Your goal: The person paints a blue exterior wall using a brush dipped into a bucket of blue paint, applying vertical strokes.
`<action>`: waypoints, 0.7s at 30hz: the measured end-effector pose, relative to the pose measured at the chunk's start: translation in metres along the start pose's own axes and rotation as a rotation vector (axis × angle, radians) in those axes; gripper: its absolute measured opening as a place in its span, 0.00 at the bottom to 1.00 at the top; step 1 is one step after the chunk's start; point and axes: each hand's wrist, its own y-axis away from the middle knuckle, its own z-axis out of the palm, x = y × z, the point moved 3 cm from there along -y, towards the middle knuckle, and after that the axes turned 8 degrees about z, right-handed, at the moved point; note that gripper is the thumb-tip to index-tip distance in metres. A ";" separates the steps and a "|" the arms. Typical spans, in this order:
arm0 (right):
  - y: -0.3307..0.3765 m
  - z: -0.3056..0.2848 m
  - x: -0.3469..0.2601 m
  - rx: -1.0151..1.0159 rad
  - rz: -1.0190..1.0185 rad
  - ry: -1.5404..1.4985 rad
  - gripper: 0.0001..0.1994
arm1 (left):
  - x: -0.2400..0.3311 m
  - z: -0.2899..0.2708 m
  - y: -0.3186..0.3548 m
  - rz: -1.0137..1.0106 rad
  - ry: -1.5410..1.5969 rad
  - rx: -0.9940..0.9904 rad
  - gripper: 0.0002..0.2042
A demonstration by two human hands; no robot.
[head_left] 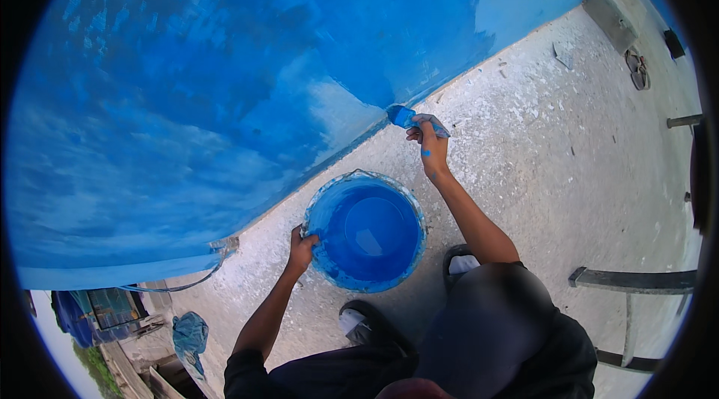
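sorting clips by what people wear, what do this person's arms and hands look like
The left hand and right hand wear no gloves, and no watch or bracelet shows. Dark sleeves end near the elbows, leaving the forearms bare. Blue paint marks the right hand near the wrist.

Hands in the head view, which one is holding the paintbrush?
Your right hand holds the paintbrush; your left hand grips the paint bucket by its rim.
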 end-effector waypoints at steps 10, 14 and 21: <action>0.006 0.029 -0.056 -0.227 0.002 -0.232 0.11 | 0.004 0.001 0.001 0.053 -0.008 -0.003 0.19; 0.015 0.041 -0.089 -0.344 -0.100 -0.297 0.11 | 0.013 0.004 0.001 -0.006 -0.023 -0.020 0.19; -0.018 -0.031 0.000 -0.010 -0.065 0.164 0.11 | 0.005 0.002 -0.003 0.060 -0.029 -0.020 0.20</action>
